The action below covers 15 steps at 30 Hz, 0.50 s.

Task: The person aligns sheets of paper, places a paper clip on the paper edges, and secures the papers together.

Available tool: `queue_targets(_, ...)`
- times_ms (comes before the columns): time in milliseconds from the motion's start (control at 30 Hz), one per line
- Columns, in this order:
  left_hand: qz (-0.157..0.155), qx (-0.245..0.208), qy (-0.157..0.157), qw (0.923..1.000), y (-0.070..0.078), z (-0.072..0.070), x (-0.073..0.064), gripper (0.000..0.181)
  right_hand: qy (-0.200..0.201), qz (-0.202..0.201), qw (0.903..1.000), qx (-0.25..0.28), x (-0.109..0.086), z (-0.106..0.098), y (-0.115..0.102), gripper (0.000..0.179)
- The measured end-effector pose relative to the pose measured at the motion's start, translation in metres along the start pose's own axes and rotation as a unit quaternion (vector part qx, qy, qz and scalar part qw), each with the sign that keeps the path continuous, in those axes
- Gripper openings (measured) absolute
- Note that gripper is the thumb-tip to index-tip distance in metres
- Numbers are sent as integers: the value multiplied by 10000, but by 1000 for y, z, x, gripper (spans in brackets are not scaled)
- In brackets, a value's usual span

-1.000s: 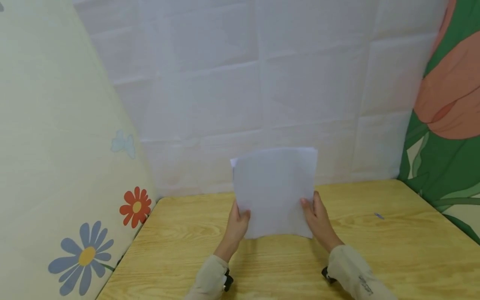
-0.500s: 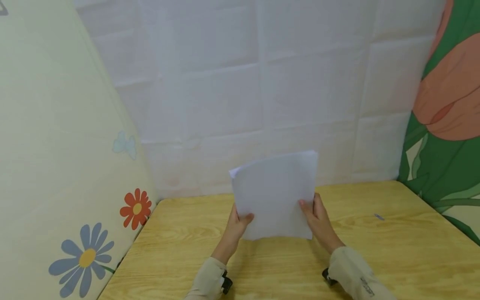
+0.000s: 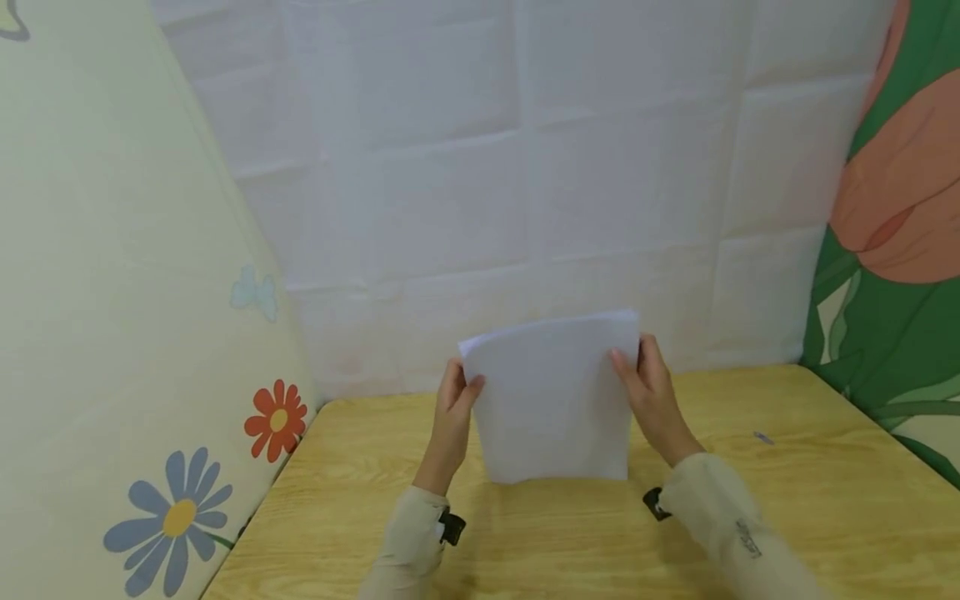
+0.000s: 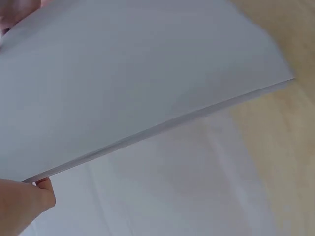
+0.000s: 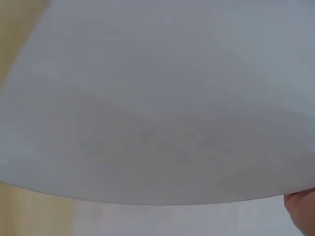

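A stack of white paper [image 3: 553,408] stands upright over the table, its lower edge at or just above the wood; which of these I cannot tell. My left hand [image 3: 453,408] grips its left edge near the top, thumb on the near face. On the opposite edge, also high up, my right hand [image 3: 656,396] holds it with the thumb in front and the fingers behind. Close up in the left wrist view, the paper stack [image 4: 147,73] shows a thick edge of several sheets. Across the right wrist view, the paper [image 5: 157,123] bows slightly.
The wood-grain table [image 3: 360,483] spreads beneath both arms. A small bluish-white object [image 3: 763,437] lies on its right side. Behind hangs a creased white cloth [image 3: 450,192]; a flower-printed panel [image 3: 135,333] borders the left, and a green floral one [image 3: 900,333] the right.
Both hands have moved up along the side edges of the paper stack, from its lower part to near its top. The stack's top edge has dropped a little.
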<state>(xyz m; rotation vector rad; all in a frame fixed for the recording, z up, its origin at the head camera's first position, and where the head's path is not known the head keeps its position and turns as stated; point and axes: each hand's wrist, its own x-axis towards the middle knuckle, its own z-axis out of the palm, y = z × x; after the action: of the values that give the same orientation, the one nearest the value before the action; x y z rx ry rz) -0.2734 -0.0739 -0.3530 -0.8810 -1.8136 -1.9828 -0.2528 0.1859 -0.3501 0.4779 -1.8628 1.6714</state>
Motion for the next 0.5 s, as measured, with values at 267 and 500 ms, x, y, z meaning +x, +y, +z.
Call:
queue_targets(267,1045,499,44,9933,6,11,7,23,149,55,9998,-103,9,7,-16,29)
queue_targets(500,1201,1156,311,9855,6,13,9,18,17,26,9996,-284,8,2,-11,30)
